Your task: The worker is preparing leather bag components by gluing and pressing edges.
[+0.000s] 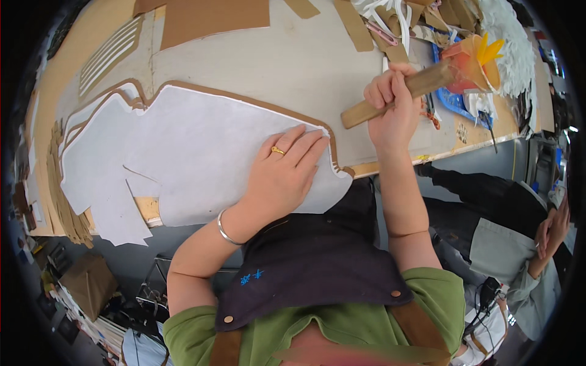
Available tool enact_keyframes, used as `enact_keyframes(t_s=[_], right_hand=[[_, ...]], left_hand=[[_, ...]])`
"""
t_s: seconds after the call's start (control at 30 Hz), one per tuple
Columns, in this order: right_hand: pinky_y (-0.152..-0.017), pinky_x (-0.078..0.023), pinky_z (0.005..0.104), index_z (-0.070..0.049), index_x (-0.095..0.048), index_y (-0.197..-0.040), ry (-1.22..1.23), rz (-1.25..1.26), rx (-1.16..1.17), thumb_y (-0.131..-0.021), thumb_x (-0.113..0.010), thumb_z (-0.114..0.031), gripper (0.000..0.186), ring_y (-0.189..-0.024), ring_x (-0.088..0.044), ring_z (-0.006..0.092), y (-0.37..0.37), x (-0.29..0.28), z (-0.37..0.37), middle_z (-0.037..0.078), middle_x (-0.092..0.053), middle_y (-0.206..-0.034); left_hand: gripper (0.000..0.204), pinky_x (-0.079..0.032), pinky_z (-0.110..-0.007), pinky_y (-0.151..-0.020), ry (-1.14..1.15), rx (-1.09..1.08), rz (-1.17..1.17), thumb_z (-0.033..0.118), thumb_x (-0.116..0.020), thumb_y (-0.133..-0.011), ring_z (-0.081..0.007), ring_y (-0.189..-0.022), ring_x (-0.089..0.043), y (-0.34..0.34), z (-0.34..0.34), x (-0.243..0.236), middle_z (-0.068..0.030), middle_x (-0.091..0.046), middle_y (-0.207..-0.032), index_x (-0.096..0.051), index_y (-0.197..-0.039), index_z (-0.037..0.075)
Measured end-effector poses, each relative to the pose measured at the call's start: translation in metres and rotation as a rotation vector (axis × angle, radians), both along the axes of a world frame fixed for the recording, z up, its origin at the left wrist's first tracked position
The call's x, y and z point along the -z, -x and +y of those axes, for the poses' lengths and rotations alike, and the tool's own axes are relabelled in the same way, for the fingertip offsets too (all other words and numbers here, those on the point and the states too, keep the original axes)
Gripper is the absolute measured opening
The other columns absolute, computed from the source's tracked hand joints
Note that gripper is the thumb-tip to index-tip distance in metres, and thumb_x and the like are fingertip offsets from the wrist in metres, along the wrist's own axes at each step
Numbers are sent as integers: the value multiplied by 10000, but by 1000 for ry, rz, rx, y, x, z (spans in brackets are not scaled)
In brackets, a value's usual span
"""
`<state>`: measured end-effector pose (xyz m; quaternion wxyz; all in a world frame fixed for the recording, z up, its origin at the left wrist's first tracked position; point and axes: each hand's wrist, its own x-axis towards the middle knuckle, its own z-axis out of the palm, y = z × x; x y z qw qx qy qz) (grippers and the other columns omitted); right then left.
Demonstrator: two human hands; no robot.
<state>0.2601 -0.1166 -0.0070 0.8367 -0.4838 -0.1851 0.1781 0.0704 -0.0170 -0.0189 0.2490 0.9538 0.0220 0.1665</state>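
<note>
My left hand [287, 171] lies flat, fingers stretched, on a large white-faced panel [201, 134]. The panel has a brown edge along its far side, notches near its right corner, and cut slits at its lower left. My right hand [394, 104] is raised at the right of the panel, its fingers wrapped round a flat wooden bar [430, 79]. The bar slants up to the right. Its far end overlaps a reddish-orange cup [470, 64] with a yellow thing in it, and I cannot tell whether anything is fixed to that end.
Brown sheets [213, 21] lie at the table's far side. A slotted brown template [110, 55] is at the far left, with brown strips [67, 189] at the left edge. Scraps and a blue tray [455, 104] crowd the right. Another person [506, 238] sits at the right.
</note>
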Motion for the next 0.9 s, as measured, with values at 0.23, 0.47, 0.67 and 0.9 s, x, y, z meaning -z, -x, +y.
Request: enact_keyframes(t_s=[0.23,0.47,0.67,0.9], right_hand=[[-473,-210,263,-147,-335,-763,-132,204,-116,-1073,-324,-427,418,-486,-223,91,-2,9,-5,-23,-256,-572],[-447,-194,268,-141,-308,-737,-140,56,-358,-1075,-320,-450,458,-469,-201,91,-2,14,13,-27,-245,-544],[-447,-203,293,-145,-305,-725,61,-226,-482,-1072,-302,-480,482,-443,-180,96,9,2,24,-28,-261,-526],[-441,-204,261,-117,-330,-733,-152,-67,-522,-1063,-433,-389,440,-475,-254,75,-7,12,23,-27,-314,-543]], left_hand=[[478,-391,-410,-1024,-46,-37,89,68,-648,-783,-251,-1244,-522,-1,-8,-3,-62,-584,-1310,-617,-1260,63],[453,-403,-409,-1017,-57,-55,90,64,-628,-785,-252,-1235,-536,-2,-10,-4,-78,-599,-1291,-630,-1238,60],[443,-408,-404,-1011,-84,-58,81,71,-620,-781,-247,-1223,-541,-2,-10,-5,-79,-602,-1289,-637,-1224,57],[446,-407,-399,-1010,-105,-65,53,72,-615,-778,-242,-1218,-543,-3,-11,-2,-74,-608,-1281,-640,-1223,54]])
